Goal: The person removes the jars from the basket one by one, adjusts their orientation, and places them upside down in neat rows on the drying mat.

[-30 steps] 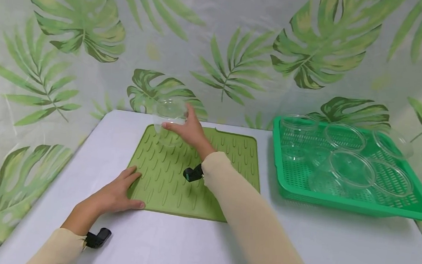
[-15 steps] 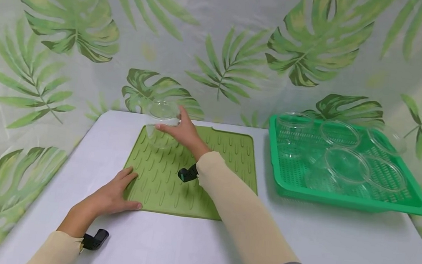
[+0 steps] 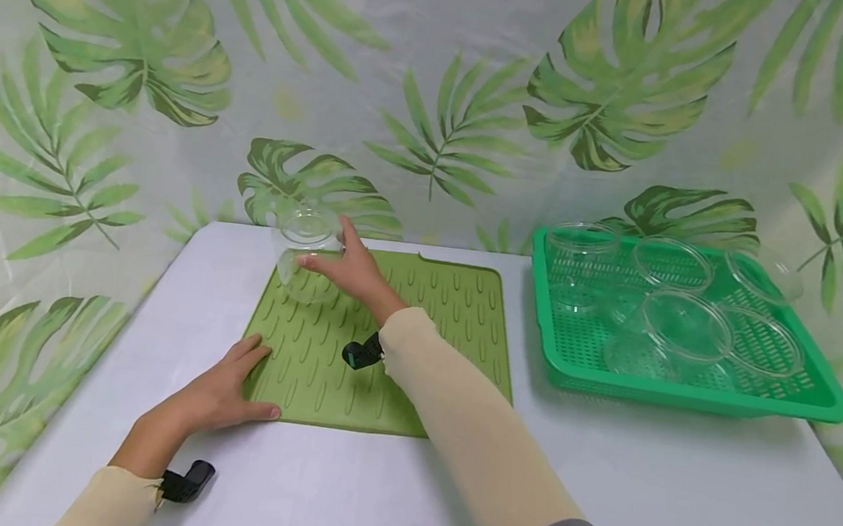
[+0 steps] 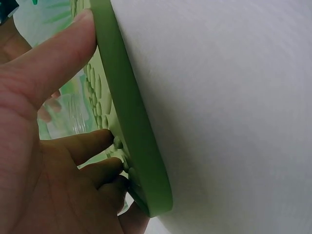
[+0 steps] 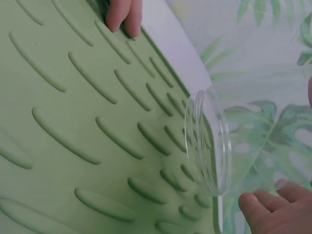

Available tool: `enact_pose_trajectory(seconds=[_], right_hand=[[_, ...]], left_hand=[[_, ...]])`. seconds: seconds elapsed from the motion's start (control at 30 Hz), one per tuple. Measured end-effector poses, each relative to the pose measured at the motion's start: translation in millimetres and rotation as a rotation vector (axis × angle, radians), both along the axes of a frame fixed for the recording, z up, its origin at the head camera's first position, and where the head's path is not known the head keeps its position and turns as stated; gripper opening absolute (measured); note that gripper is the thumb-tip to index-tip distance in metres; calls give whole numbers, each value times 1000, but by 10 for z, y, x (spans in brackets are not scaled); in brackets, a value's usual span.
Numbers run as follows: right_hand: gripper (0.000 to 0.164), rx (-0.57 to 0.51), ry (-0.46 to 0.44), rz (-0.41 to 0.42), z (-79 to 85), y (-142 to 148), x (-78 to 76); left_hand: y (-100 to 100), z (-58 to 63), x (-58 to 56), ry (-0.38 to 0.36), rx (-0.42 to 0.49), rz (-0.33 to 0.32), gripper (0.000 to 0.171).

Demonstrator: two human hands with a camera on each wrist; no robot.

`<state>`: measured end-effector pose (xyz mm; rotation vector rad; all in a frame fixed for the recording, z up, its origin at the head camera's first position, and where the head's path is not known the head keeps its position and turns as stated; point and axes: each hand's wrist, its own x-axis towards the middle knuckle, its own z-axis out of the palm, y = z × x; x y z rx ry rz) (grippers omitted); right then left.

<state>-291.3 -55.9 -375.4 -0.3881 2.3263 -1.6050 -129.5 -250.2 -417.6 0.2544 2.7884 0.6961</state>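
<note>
Behind the white worktop [image 3: 709,497] is a pale, lightly creased sheet [image 3: 473,17] printed with split green leaves [image 3: 605,95] and fronds [image 3: 443,135]; it also flanks the worktop on both sides. Light on the worktop is soft.

Mat [image 3: 307,362] is showing olive green, patterned with raised oblong ridges. Far-left cup [image 3: 310,232] is looking clear. Basket [image 3: 681,394] at right is showing brighter green, perforated. Desk [image 3: 326,489] is reading white. Far backdrop [image 3: 473,17] is carrying green leaf print on pale grey.
</note>
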Motion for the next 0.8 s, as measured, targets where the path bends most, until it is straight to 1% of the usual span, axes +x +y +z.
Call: enact_pose_trajectory(seconds=[0.27,0.53,0.8], right_hand=[[104,24,10,-6,-55,-56,-4],[101,37,-7,-20,-143,-113,-6],[97,36,16,-12,-183,-131,34]], left_hand=[[5,8,12,0,4,3,98],[9,-1,12,3,7,6,98],[8,-8,8,-1,9,8,99]])
